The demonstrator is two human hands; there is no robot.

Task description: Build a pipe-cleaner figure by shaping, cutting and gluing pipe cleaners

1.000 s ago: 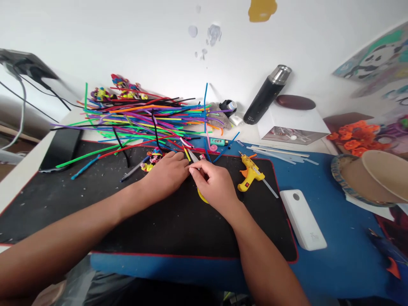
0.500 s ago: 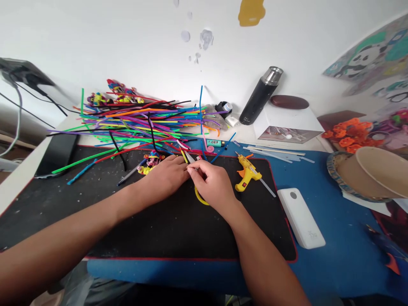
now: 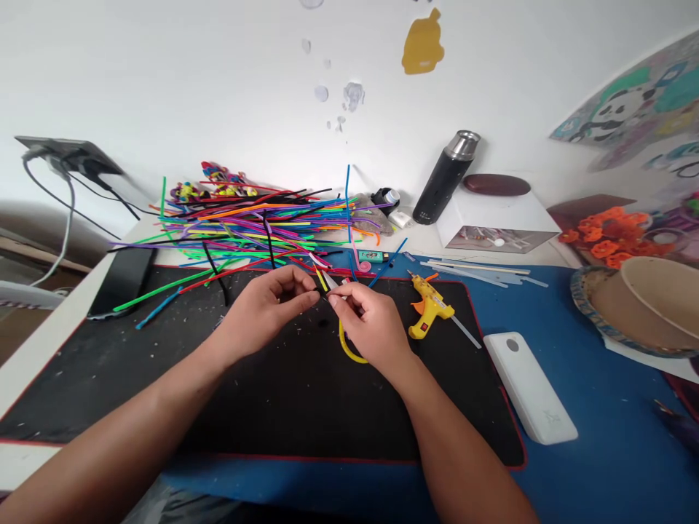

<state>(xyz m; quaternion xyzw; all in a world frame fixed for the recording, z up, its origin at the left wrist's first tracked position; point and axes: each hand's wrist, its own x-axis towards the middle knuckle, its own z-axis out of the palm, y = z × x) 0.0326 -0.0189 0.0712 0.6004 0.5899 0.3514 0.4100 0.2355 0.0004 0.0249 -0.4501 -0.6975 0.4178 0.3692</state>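
My left hand [image 3: 278, 302] is closed in a pinch, with a small dark piece [image 3: 318, 292] at its thumb and fingertip; its kind is too small to tell. Close beside it, my right hand [image 3: 374, 320] also pinches with thumb and forefinger, and what lies between them is hidden. Under the right hand is a pair of scissors with yellow handles [image 3: 349, 351], its blades pointing away and mostly covered. A big heap of coloured pipe cleaners [image 3: 256, 218] lies beyond my hands. A pink coiled pipe cleaner [image 3: 362, 266] rests just past the fingertips.
To the right are a yellow glue gun [image 3: 431, 309], white glue sticks [image 3: 480, 271] and a white power bank [image 3: 529, 386]. A black flask [image 3: 445, 178] and white box [image 3: 496, 218] stand behind. Black mat [image 3: 306, 407] lies underneath. A phone [image 3: 123, 280] is at left.
My left hand has lifted off the small colourful figure and mat and curled into a pinch beside the right hand. The figure is now out of sight. The view has tilted up slightly.
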